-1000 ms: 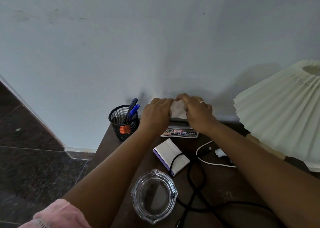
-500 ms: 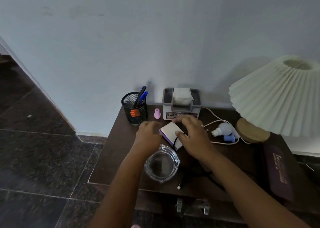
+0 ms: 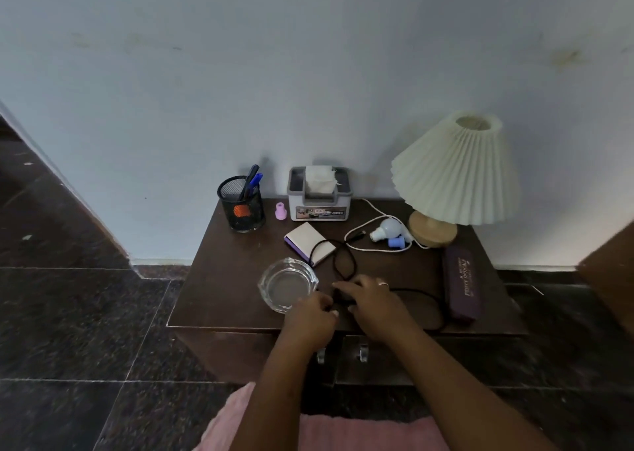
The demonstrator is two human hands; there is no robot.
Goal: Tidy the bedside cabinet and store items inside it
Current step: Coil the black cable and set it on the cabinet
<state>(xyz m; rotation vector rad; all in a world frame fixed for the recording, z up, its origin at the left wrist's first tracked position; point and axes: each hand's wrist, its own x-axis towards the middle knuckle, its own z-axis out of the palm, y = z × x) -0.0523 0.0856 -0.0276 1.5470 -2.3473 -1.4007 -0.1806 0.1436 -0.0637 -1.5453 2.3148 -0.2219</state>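
The left hand (image 3: 310,317) and right hand (image 3: 374,303) had been drawn back from the notepad (image 3: 308,239) to the front edge of the bedside cabinet (image 3: 223,279). The right was curled over the black cable (image 3: 344,262) (looped across the cabinet top); the left's hold could not be told. Cable-gathering was judged begun.

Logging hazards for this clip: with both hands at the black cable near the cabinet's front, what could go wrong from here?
1. The black cable loops over the white box, so a pull may drag the box along.
2. The glass ashtray sits close to the front edge, right beside the left hand. A nudge could push it off.
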